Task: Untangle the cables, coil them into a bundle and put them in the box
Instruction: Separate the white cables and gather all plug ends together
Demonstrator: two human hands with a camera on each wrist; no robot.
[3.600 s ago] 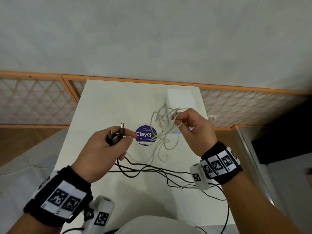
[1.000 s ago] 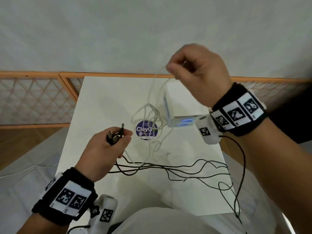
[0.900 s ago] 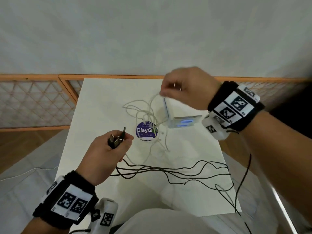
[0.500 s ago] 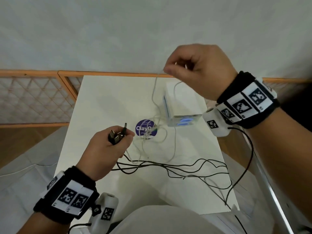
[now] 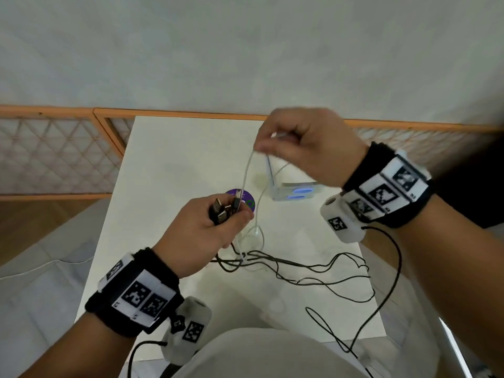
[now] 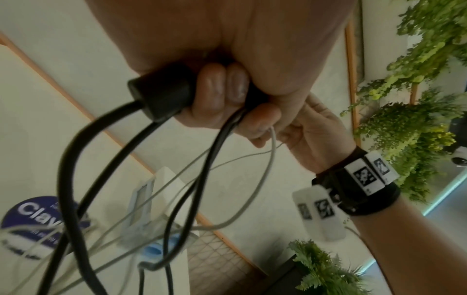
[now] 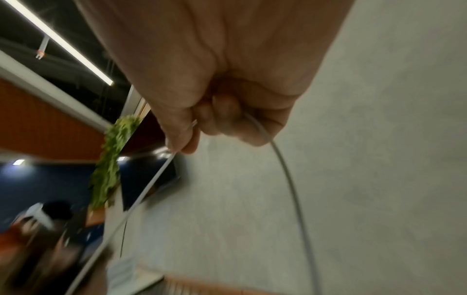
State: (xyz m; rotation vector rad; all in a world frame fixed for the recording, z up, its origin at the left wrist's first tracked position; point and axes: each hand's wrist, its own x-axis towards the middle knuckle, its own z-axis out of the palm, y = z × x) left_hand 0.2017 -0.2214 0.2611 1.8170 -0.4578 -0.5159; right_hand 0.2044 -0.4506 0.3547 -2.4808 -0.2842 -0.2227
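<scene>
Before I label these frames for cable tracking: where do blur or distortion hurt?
Head view: sharp on the left hand and black cables, right hand slightly smeared, wide-angle bending at the edges. Left wrist view: near black cables soft. Right wrist view: white cable readable, background streaked by motion.

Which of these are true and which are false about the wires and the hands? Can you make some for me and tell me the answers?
1. The left hand holds a bunch of black plugs. True.
2. The right hand is flat on the table. False: it is raised, pinching the white cable.
3. The black cables lie inside the box. False: they trail across the table.
4. A purple round sticker is on the table. True.
5. Both wrists wear black bands. True.
</scene>
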